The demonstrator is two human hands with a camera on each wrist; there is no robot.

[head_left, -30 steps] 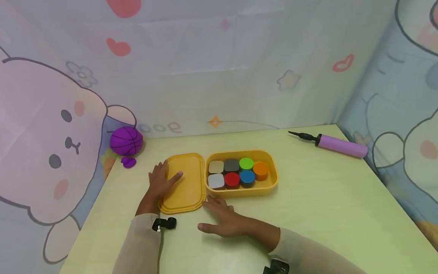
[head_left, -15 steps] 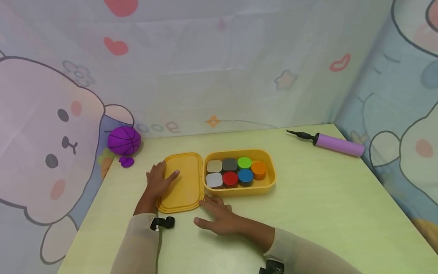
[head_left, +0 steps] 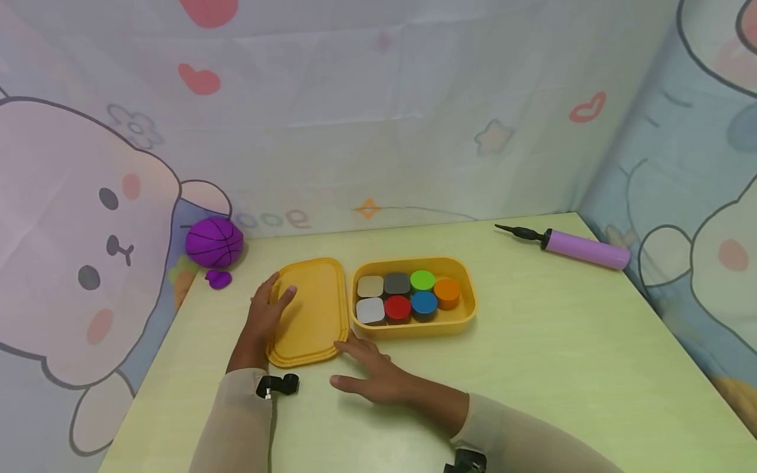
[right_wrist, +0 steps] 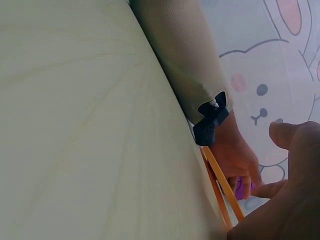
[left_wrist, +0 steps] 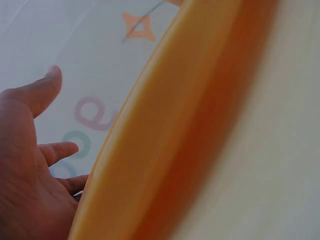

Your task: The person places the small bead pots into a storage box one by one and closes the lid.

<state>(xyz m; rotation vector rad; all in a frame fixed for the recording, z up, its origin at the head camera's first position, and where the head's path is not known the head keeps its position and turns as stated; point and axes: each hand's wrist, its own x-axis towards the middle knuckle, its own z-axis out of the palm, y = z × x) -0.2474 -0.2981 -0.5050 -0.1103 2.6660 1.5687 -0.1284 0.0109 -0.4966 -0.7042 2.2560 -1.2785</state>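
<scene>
A yellow rectangular lid (head_left: 313,309) lies on the table, left of a yellow box (head_left: 464,318) and a narrow gap away from it. In the box sit several small round and square-topped blocks or jars, among them a red one (head_left: 397,309) and a blue one (head_left: 424,305). My left hand (head_left: 263,322) is at the lid's left edge, its thumb reaching above the lid and its fingers along the rim. The fingertips of my right hand (head_left: 378,378) touch the lid's near right corner, with the thumb spread. Whether the lid's edge is slightly raised I cannot tell.
A purple ball (head_left: 215,243) and a small purple duck-shaped toy (head_left: 219,279) stand at the table's back left. At the back right lies a purple hand pump (head_left: 585,249) with a black nozzle. Printed cloth (head_left: 355,131) hangs behind the table (head_left: 562,341).
The lid has moved a little left and turned slightly, so a gap opens between it and the box. Both hands have shifted left with it.
</scene>
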